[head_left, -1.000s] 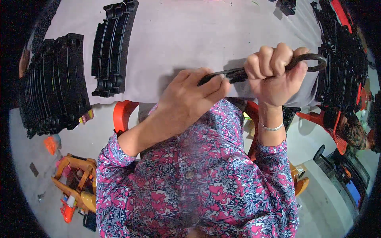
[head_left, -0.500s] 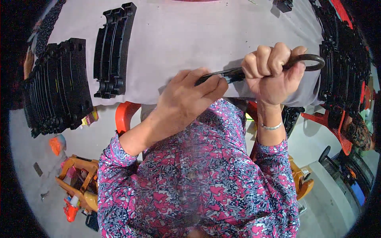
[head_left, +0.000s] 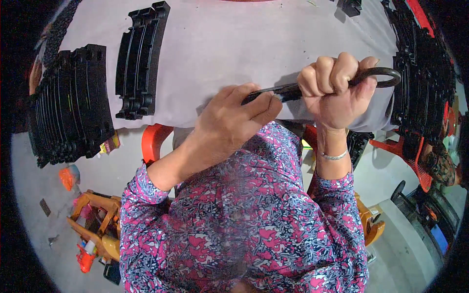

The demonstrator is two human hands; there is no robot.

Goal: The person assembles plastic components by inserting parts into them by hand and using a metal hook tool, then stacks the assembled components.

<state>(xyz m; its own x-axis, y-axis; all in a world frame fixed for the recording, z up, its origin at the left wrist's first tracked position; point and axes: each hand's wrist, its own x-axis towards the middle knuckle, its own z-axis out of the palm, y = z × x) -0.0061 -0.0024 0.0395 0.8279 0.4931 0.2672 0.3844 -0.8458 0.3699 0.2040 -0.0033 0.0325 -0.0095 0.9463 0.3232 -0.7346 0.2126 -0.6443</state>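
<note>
The right hand (head_left: 337,90) is curled into a fist around a dark tool (head_left: 366,73), whose looped end sticks out past the thumb, over the near edge of the cloth-covered table (head_left: 220,44), right of its middle. The left hand (head_left: 234,112) pinches one end of a narrow black piece (head_left: 288,91) that spans the gap between the hands, also at the table's near edge; the fingers hide how piece and tool meet, so I cannot tell where one ends and the other begins. A pale bracelet (head_left: 335,156) rings the right wrist, and a patterned shirt (head_left: 244,210) in pink, grey and navy fills the space below the table's near edge.

Farther out, a ribbed, curved black part (head_left: 137,63) lies singly on the left half of the table, well apart from the left hand. At the table's left side similar black parts (head_left: 73,105) sit packed in a close row, and at its right side more black parts (head_left: 420,88) are piled together. A small black item (head_left: 349,7) rests near the table's far edge, toward the right. Off the table's near left corner, down on the floor, stands an orange-brown frame (head_left: 100,215)
</note>
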